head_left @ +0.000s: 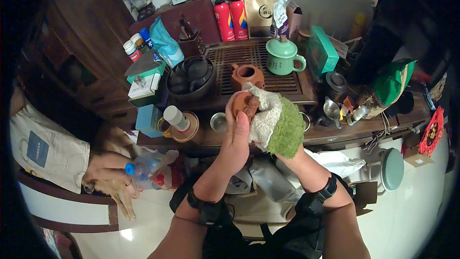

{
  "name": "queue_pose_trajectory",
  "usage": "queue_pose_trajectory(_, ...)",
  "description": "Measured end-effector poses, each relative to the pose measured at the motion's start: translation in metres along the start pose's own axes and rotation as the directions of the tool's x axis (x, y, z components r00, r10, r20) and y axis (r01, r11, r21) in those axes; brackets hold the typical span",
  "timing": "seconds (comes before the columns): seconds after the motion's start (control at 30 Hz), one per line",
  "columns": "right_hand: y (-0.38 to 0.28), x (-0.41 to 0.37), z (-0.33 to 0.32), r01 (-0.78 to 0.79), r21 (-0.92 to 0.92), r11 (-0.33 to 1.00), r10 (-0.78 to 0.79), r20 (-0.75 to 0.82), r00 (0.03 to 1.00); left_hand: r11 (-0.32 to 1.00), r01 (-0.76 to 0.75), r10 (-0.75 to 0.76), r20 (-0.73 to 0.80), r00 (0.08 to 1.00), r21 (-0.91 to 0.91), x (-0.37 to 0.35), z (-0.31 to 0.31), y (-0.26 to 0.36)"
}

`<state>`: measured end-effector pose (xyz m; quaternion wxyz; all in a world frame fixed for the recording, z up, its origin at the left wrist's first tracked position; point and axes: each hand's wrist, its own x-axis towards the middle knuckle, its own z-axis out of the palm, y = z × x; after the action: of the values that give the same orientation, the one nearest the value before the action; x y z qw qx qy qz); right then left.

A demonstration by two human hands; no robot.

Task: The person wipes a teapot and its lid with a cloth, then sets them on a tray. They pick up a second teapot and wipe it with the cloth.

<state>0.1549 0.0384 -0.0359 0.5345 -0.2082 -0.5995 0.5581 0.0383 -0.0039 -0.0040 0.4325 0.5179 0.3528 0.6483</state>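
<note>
In my left hand is a reddish-brown clay teapot lid, with the thumb lying across its front. A fuzzy green and white cloth covers most of my right hand and presses against the lid's right side. The fingers under the cloth are hidden. Just beyond my hands, a matching clay teapot stands with its top uncovered on the slatted wooden tea tray. A light green lidded mug stands to the teapot's right.
Left of the tray sits a dark bowl of dark cups. A metal cup and a white-capped container line the near edge. Metal pitcher at right. Below left are a dog, another person's arm and a plastic bottle.
</note>
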Motion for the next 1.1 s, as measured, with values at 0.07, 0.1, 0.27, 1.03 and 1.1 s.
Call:
queue_pose_trajectory(0.07, -0.003, -0.002, 0.001, -0.051, 0.24, 0.969, 0.055, -0.011, 0.998, 0.996, -0.036, 0.035, 0.011, 0.999, 0.081, -0.001, 0.001, 0.0)
queue_pose_trajectory(0.1, -0.005, -0.003, 0.001, -0.075, 0.387, 0.919, 0.088, -0.015, 0.996, 0.991, -0.055, 0.053, 0.017, 0.998, 0.121, -0.002, 0.001, 0.0)
queue_pose_trajectory(0.27, -0.02, -0.007, 0.002, -0.07, 0.498, 0.864, 0.134, -0.095, 0.986, 0.962, -0.168, 0.171, 0.002, 0.985, 0.213, 0.0, 0.0, -0.006)
queue_pose_trajectory(1.03, -0.071, 0.006, 0.007, 0.415, -0.824, 0.386, -0.469, 0.213, 0.858, 0.891, -0.256, 0.265, 0.029, 0.964, 0.375, -0.007, 0.011, 0.036)
queue_pose_trajectory(1.1, -0.089, 0.005, 0.018, 0.483, -0.764, 0.428, -0.621, 0.14, 0.771, 0.819, -0.335, 0.339, 0.078, 0.938, 0.466, -0.013, 0.016, 0.05)
